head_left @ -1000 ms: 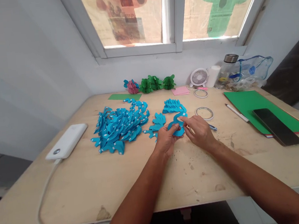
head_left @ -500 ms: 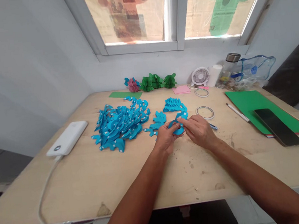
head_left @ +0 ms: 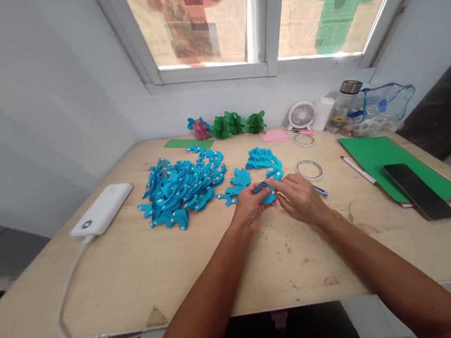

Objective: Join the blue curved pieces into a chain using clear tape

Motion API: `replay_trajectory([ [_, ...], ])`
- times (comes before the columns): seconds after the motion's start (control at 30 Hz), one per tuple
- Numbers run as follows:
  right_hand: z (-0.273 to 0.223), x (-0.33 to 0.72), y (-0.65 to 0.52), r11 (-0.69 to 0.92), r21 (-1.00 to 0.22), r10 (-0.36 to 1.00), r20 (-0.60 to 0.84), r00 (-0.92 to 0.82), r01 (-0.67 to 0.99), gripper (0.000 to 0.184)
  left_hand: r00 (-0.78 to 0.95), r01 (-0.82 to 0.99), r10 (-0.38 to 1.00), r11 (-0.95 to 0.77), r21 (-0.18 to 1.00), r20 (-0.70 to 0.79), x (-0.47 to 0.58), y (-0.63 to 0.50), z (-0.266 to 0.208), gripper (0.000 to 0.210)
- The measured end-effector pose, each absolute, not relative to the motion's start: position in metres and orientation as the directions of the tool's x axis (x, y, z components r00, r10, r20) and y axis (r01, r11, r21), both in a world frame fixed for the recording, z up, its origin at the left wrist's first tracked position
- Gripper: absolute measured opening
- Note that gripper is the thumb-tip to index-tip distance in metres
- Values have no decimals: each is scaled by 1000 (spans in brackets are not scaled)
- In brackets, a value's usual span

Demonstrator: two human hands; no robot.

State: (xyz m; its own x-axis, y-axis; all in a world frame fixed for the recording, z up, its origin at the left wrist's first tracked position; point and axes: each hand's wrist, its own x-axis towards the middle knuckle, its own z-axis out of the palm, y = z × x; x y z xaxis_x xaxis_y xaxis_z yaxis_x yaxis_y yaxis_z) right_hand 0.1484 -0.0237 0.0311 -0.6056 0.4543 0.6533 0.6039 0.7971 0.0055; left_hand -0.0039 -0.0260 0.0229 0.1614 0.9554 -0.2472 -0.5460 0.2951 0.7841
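Between my hands is a blue paper cutout [head_left: 267, 196], its edges curving up past my fingers. My left hand [head_left: 249, 207] is closed on its left side, thumb on top. The fingers of my right hand [head_left: 299, 196] pinch at its right edge. Just beyond lie more blue cutouts [head_left: 239, 180], one curved piece [head_left: 275, 174] near my right fingertips, and a fanned blue stack [head_left: 260, 158]. To the left spreads a big heap of blue cutouts [head_left: 186, 181], many bearing small white squares.
A white power bank [head_left: 103, 207] with a cable lies left. Two tape rolls [head_left: 309, 170], a blue cutter [head_left: 321, 190], a pen [head_left: 358, 169], green sheets [head_left: 368, 148] and a phone [head_left: 419, 191] lie right. Paper figures [head_left: 234, 123], a fan [head_left: 301, 115] and a bottle [head_left: 343, 105] stand behind.
My right fingers have shifted slightly at the cutout's edge, and the curved piece beyond shows a little differently. The piles have stayed put.
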Motion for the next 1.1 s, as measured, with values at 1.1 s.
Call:
replay_trajectory([
  [1.1, 18, 157, -11, 417, -811, 873, 484, 70, 410, 42, 331, -443, 917, 361, 821, -224, -2, -26, 22, 45],
])
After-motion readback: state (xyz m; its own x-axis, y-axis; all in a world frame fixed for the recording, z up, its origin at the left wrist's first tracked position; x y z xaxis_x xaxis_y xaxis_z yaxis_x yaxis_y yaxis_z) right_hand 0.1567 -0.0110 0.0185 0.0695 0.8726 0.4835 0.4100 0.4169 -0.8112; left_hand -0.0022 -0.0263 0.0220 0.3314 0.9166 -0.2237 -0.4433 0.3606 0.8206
